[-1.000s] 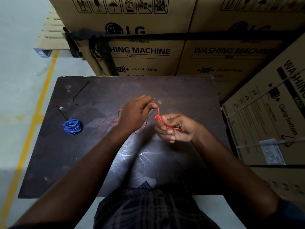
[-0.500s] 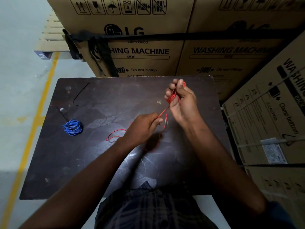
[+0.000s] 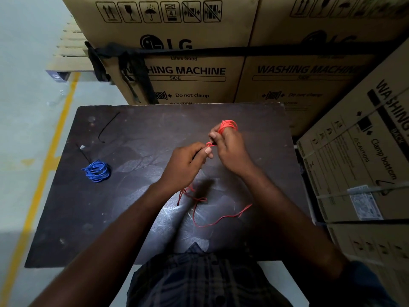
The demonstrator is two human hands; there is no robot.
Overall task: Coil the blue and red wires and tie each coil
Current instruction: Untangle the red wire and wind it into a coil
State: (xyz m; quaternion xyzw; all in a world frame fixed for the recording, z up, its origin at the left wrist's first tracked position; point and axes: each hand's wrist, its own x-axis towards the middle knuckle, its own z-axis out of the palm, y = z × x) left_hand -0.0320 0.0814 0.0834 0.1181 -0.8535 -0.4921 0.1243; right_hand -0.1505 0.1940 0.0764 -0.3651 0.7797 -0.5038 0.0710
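The red wire (image 3: 228,126) is wound in several turns around the fingers of my right hand (image 3: 230,147), above the middle of the dark table (image 3: 73,213). My left hand (image 3: 188,162) pinches the same wire just left of the right hand, thumb and finger closed on it. The loose tail of the red wire (image 3: 205,222) hangs down and lies curled on the table between my forearms. The blue wire (image 3: 96,171) lies as a small coil at the table's left side, apart from both hands.
Two thin black ties lie near the back left: one (image 3: 108,127) curved, one (image 3: 85,154) straight beside the blue coil. Large cardboard washing-machine boxes (image 3: 177,72) stand behind the table and more (image 3: 365,165) crowd its right edge. A yellow floor line (image 3: 44,173) runs on the left.
My right hand came down from the back of the table toward the middle with more red turns on its fingers. The left hand rose to meet it; the loose tail is shorter and lies nearer me.
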